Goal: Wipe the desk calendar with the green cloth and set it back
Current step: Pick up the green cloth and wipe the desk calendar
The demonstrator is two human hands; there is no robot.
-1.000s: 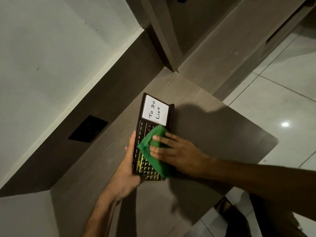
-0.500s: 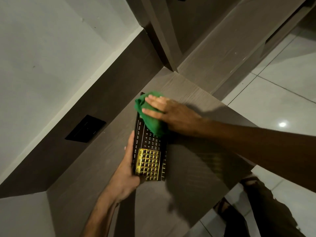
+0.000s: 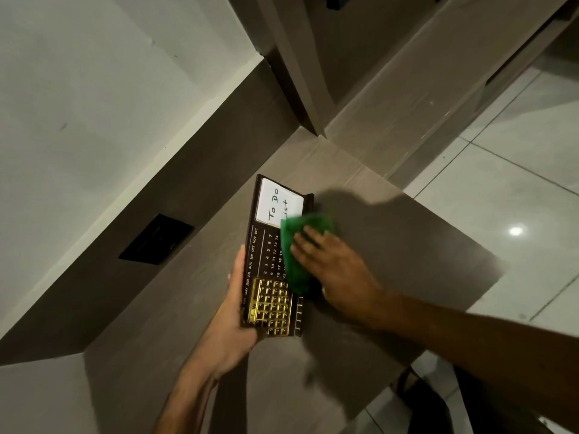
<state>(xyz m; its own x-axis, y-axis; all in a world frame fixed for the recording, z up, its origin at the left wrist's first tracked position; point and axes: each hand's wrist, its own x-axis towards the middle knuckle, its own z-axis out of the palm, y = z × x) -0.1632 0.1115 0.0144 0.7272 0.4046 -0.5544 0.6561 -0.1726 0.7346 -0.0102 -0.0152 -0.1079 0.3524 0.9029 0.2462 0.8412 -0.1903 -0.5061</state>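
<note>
Calendar was a long, flat rectangular slab, dark brown and smooth, lying face up over the grey wood-grain desk with one end pointing toward the wall corner. Printed on it were a row of month abbreviations along one long edge and a grid of pale date numbers in the middle. At the far end sat a glossy white card with "To Do" handwritten on it, the second word partly covered. At the near end was a shiny gold metal frame made of little square windows, catching the light.

Left hand was clamped on the calendar's near end, palm cupped under the corner and fingers stretched up along the outer long edge. I couldn't tell if the slab was lifted off the desk or resting on it.

Right hand was flat, fingers together and a bit motion-blurred, pressing the green cloth down onto the calendar's middle. The cloth looked soft and bunched, folded into a rough pad, covering part of the date grid and the lower corner of the white card, hanging off the inner long edge.

Desk surface was matte with a faint grain, hand's shadow falling across it. Glossy pale floor tiles beyond the desk edge reflected a light spot. A black rectangular socket plate sat in the brown panel below the plain white wall.
</note>
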